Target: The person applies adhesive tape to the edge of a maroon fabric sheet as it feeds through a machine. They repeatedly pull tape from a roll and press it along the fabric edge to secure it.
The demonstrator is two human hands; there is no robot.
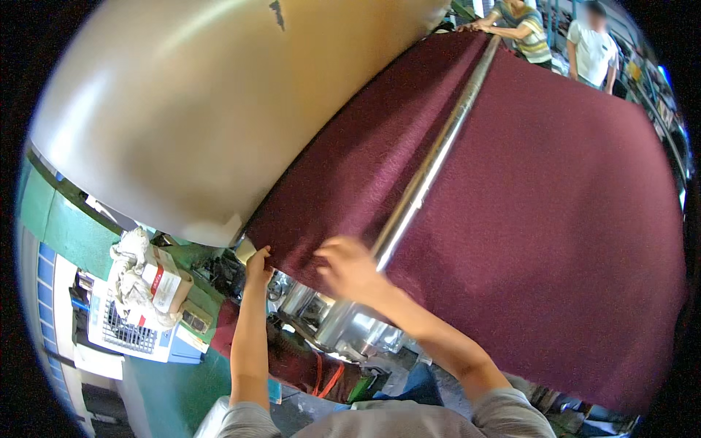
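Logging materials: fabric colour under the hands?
Dark maroon fabric, plain, no pattern; head view.

The fabric [540, 190] lies draped over the roller [431, 164], right of the drum [197, 102].

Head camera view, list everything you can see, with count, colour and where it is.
Fabric sheet: one, dark maroon, spread across centre and right.
Metal roller bar: one, silver, lying diagonally over the fabric.
Large drum: one, pale grey-tan, upper left.
Small carton: one, white and red, on a rag, lower left.
Keypad device: one, white and blue, lower left.
Other people: two, at the far end, top right.
Left hand: on the fabric's near corner.
Right hand: blurred, on the fabric edge beside the bar.
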